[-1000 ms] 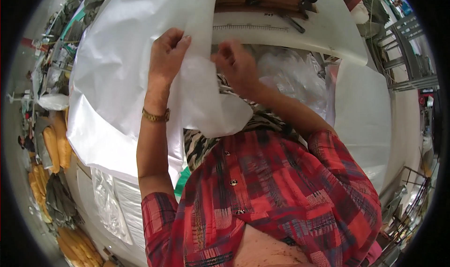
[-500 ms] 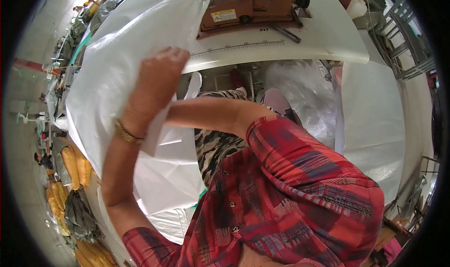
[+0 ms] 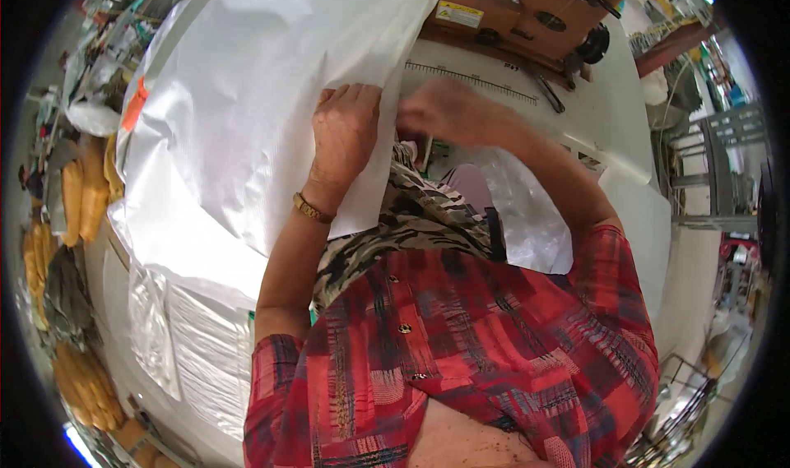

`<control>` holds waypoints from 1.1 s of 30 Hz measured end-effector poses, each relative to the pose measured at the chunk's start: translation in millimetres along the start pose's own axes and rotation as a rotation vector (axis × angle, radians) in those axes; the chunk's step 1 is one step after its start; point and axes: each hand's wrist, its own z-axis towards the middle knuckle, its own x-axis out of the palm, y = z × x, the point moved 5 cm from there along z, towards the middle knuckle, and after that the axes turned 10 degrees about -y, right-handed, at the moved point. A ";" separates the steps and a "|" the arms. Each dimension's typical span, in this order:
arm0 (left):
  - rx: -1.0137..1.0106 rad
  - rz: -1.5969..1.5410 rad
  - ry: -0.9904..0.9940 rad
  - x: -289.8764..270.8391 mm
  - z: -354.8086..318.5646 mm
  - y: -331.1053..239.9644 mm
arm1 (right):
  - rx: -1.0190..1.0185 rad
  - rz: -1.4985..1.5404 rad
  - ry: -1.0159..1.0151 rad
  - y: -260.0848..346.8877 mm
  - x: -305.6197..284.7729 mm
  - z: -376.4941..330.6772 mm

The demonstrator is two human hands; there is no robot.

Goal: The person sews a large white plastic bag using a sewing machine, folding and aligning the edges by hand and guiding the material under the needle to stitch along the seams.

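A large white plastic sheet [image 3: 239, 114] spreads over the left of the work table and hangs down in front of me. My left hand [image 3: 350, 131], with a gold-coloured watch on its wrist, has its fingers curled on the sheet near its right edge. Just right of that edge is my right hand [image 3: 444, 110], smeared by motion, so its fingers cannot be made out. A brown industrial sewing machine [image 3: 510, 24] stands beyond my right hand; the sheet's far edge runs up beside it.
A ruler scale [image 3: 473, 80] marks the table in front of the machine, with a dark metal hand tool [image 3: 550, 94] beside it. Clear plastic [image 3: 531, 213] lies right of my legs. Yellow bundles [image 3: 82, 196] lie at far left, and a metal rack [image 3: 724, 164] stands at right.
My right arm has come out from beneath my left arm and swung to the right of the sheet's edge. My left hand appears further right, and the whole view has turned.
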 end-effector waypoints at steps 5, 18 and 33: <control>-0.438 -0.290 -0.072 -19.7 6.5 -0.1 | -0.220 0.056 -0.530 15.2 7.1 -13.4; -0.293 0.109 -0.098 0.5 -12.9 -24.5 | -0.274 0.428 -0.736 11.7 104.0 59.4; -0.436 -0.094 -0.227 2.5 -20.7 -14.8 | -0.441 -0.388 -0.782 -18.6 -51.4 8.1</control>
